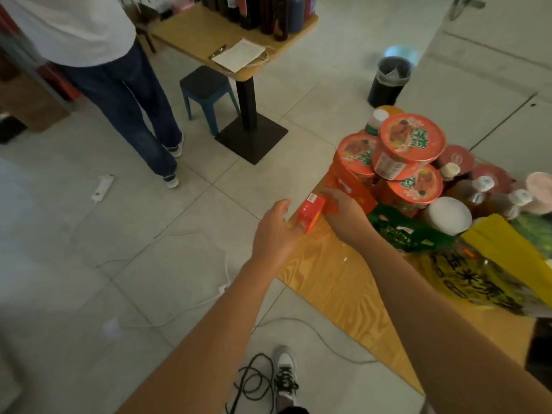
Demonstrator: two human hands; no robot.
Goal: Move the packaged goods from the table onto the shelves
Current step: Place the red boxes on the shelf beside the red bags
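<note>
On the floor at the left, thin white cables [179, 233] lie loose over the smooth tiles. I think a foot could catch in them while carrying goods to the shelves, which are not in view. The left hand [276, 231] is spread, thumb lifted, with the fingers reaching the lower left side of the small red box [310, 212]. This sharp-edged box, probably cardboard, stands at the very corner of the table [328, 282], so a push from one side only could slide it off the glossy wood-grain top. The right hand [346, 212] touches its right side with bent fingers; whether they really close on it I cannot tell. Just behind stands a flat orange carton [349, 183], then round noodle bowls [413, 138] with printed lids, piled and tilted; a knock from the wrist may bring them down. Farther right lies a crinkled yellow plastic bag [478, 279]
</note>
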